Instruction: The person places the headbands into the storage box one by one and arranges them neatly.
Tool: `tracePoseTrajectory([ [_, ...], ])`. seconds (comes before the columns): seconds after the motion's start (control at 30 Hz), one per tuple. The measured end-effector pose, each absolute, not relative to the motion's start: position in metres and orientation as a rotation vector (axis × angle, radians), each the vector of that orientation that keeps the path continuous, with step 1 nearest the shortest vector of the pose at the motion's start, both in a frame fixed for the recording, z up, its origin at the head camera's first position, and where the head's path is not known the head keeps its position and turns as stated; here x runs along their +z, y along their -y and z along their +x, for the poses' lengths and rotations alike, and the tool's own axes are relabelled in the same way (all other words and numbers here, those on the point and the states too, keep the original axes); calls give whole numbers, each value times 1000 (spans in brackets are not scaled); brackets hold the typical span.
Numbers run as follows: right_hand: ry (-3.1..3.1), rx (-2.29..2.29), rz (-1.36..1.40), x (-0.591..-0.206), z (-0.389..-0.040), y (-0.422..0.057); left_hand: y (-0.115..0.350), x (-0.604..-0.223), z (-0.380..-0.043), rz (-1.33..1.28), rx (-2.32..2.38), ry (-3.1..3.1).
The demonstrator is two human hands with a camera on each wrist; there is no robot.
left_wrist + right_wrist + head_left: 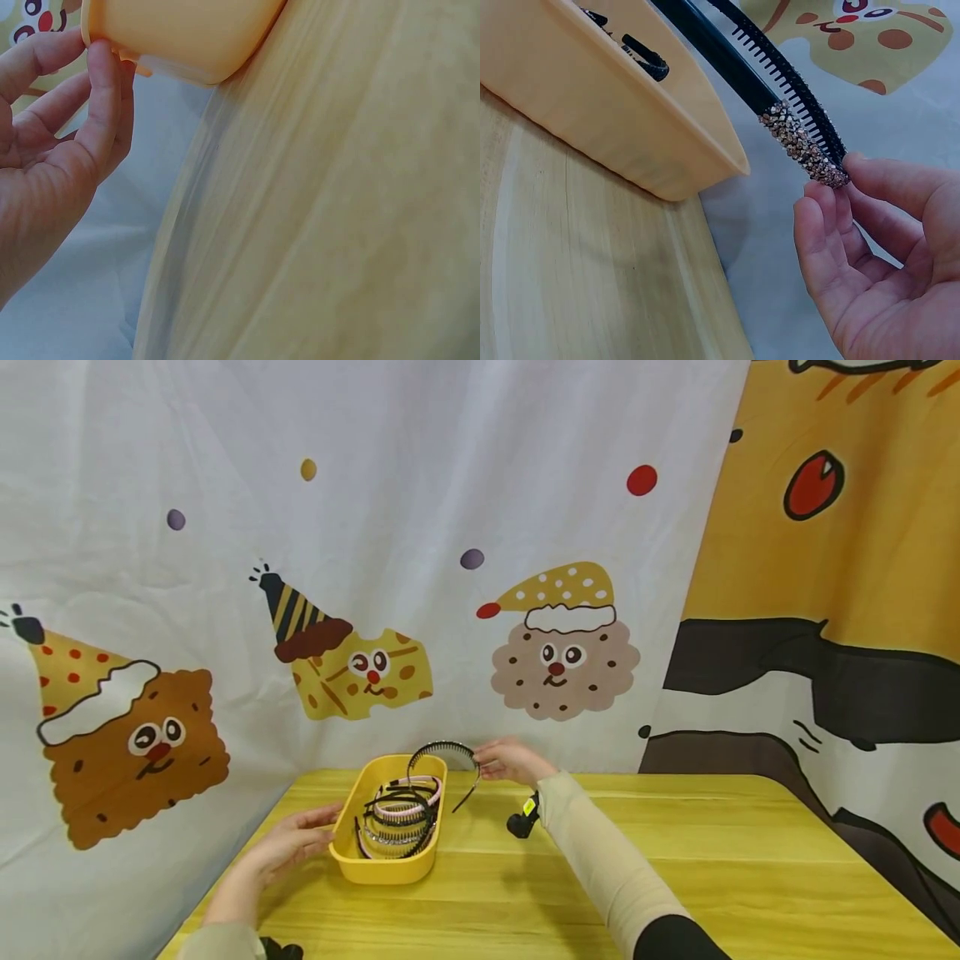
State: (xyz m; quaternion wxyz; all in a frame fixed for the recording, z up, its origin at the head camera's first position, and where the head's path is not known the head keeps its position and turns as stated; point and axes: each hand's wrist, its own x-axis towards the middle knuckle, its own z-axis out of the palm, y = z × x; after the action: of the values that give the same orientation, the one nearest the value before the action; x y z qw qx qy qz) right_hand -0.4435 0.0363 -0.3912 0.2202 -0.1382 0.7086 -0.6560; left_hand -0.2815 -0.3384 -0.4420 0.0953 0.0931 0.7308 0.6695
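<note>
My right hand [516, 760] pinches a black toothed headband [444, 745] by its side, holding it raised over the right part of a yellow plastic bin [388, 873]. In the right wrist view, glittery stones [799, 142] cover the band close to my thumb and fingertips. Several more headbands [397, 818], black, pink and sparkly, lie jumbled inside the bin. At the bin's left side is my left hand [292, 842]; the left wrist view has its thumb and fingers pinching the rim [94, 30].
The bin stands on a yellow wood-grain table [675, 852], left of its middle. Behind the table hangs a white cloth [420, 527] with cartoon snacks on it. A black wrist device [522, 822] is at my right wrist.
</note>
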Motion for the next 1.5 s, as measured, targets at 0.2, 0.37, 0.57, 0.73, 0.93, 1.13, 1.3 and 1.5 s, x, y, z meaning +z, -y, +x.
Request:
tracePoseTrajectory([
  [0.2, -1946, -1829, -377, -391, -447, -30, 337, -440, -282, 278, 1983, -2170],
  [0.37, -1946, -1847, -365, -393, -446, -25, 337, -441, -282, 281, 1981, -2172],
  [0.57, -1968, -1854, -359, -392, -441, -16, 339, -443, -283, 277, 1997, -2171],
  [0.73, -1975, -1843, -355, -391, -439, -7, 338, -442, -282, 283, 1993, -2173],
  [0.93, -1980, -1843, -386, -394, -436, 2, 335, -438, -280, 278, 1984, -2188],
  [1.13, -2000, -1842, -387, -396, -432, 8, 334, -439, -281, 294, 1994, -2179],
  [1.3, -2027, -1828, -381, -394, -428, 13, 336, -441, -281, 271, 1997, -2191],
  [1.5, -2045, -1821, -367, -394, -424, 20, 337, -441, -281, 267, 2002, -2194],
])
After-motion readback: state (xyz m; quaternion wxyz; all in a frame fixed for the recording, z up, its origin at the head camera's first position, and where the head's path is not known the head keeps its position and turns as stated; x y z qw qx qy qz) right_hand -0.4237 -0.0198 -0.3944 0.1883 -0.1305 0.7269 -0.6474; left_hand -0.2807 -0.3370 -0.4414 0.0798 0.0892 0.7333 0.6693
